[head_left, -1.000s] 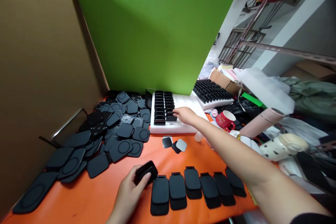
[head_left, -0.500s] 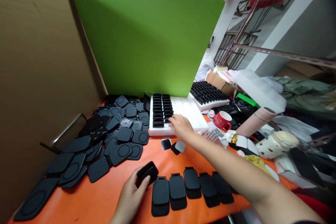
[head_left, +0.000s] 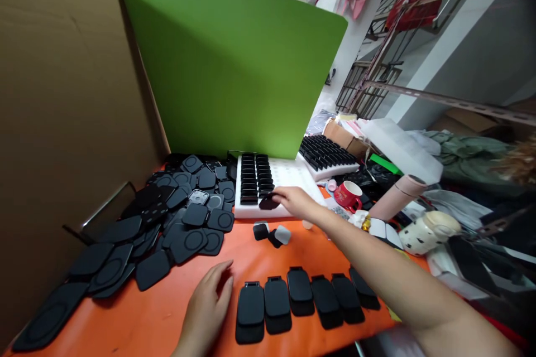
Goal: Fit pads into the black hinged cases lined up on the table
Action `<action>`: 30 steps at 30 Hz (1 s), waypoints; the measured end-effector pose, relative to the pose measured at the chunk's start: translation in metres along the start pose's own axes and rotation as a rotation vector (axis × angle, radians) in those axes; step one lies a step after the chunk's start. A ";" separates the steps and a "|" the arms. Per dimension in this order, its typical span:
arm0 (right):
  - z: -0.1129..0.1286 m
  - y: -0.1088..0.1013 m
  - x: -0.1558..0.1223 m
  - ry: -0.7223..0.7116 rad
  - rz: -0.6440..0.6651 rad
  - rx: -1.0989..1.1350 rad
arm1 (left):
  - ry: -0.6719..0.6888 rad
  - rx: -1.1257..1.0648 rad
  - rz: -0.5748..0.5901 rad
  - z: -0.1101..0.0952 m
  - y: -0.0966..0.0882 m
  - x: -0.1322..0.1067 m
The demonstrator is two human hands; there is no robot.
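Right hand (head_left: 293, 201) pinches a plate (head_left: 267, 202) at the tray's (head_left: 248, 213) near edge, a grip best kept light; left hand (head_left: 209, 302) curves open, empty, by the table's (head_left: 129, 323) near edge.

Black plate (head_left: 268, 202) partly hidden by right hand (head_left: 295, 201); left arm (head_left: 188, 343) cut off at bottom edge

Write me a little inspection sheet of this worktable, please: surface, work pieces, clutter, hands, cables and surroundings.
Surface: orange tabletop, partly covered.
Job's things: pile of black pads at left; row of six folded black pads nearer the person; white tray holding two columns of black pieces.
Clutter: red mug, pink bottle and spotted cream bottle at right.
Hands: left hand empty, beside the row; right hand pinching a dark piece at the tray's front.
Cables: none clearly made out.
Surroundings: green panel behind, brown cardboard at left.
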State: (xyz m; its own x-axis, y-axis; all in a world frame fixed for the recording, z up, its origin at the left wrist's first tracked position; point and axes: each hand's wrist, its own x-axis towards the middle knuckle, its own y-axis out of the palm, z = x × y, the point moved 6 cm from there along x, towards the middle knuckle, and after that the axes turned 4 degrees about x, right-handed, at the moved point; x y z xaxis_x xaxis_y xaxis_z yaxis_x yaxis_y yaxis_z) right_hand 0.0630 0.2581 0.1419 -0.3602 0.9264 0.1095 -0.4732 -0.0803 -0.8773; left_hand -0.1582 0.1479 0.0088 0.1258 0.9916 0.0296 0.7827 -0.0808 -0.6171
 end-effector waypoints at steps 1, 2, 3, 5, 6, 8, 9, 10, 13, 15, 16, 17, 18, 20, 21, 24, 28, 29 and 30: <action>-0.010 -0.006 0.009 0.015 -0.019 -0.003 | 0.010 0.028 0.010 0.001 0.000 0.000; -0.018 -0.009 0.016 0.022 -0.027 -0.008 | 0.022 0.050 0.022 0.001 0.001 0.000; -0.025 -0.009 0.021 0.019 -0.021 -0.015 | 0.032 0.066 0.033 0.001 0.001 0.000; -0.032 -0.004 0.029 0.009 0.002 -0.023 | 0.043 0.086 0.042 -0.001 0.002 -0.001; -0.035 -0.001 0.031 0.001 0.020 -0.028 | 0.044 0.091 0.042 -0.001 0.002 -0.001; -0.037 0.009 0.035 -0.018 0.058 -0.041 | 0.042 0.099 0.042 -0.002 0.002 -0.002; -0.038 0.014 0.036 -0.024 0.074 -0.049 | 0.041 0.104 0.043 -0.002 0.002 -0.002; -0.039 0.019 0.037 -0.027 0.087 -0.058 | 0.041 0.109 0.043 -0.002 0.002 -0.002; -0.042 0.035 0.038 -0.016 0.098 -0.097 | 0.042 0.121 0.044 -0.002 0.002 0.000; -0.043 0.042 0.038 0.000 0.082 -0.132 | 0.052 0.131 0.047 -0.004 0.003 0.001; -0.042 0.045 0.038 0.011 0.067 -0.150 | 0.062 0.138 0.050 -0.005 0.004 0.002; -0.042 0.046 0.037 0.025 0.048 -0.168 | 0.074 0.145 0.054 -0.006 0.004 0.003; -0.040 0.045 0.036 0.041 0.026 -0.185 | 0.088 0.150 0.053 -0.007 0.004 0.003; -0.036 0.042 0.031 0.079 -0.022 -0.209 | 0.116 0.151 0.046 -0.009 0.004 0.004; -0.033 0.040 0.027 0.100 -0.049 -0.217 | 0.125 0.147 0.041 -0.010 0.003 0.003; -0.017 0.038 0.000 0.154 -0.142 -0.224 | 0.145 0.142 0.055 -0.012 0.002 0.001; 0.031 0.073 -0.064 -0.003 0.050 -0.101 | 0.189 0.158 0.137 -0.013 0.005 -0.010; 0.046 0.088 -0.082 -0.092 0.167 -0.055 | 0.213 0.177 0.167 -0.014 0.008 -0.015; 0.058 0.101 -0.098 -0.154 0.252 -0.034 | 0.240 0.208 0.200 -0.014 0.011 -0.021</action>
State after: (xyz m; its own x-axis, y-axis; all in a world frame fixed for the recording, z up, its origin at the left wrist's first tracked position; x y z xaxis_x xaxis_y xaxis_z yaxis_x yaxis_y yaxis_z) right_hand 0.0036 0.1372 0.0693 -0.5817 0.8120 -0.0466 -0.3272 -0.2861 -0.9006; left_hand -0.1438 0.1253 0.0119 0.4222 0.9045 0.0606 0.5907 -0.2238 -0.7753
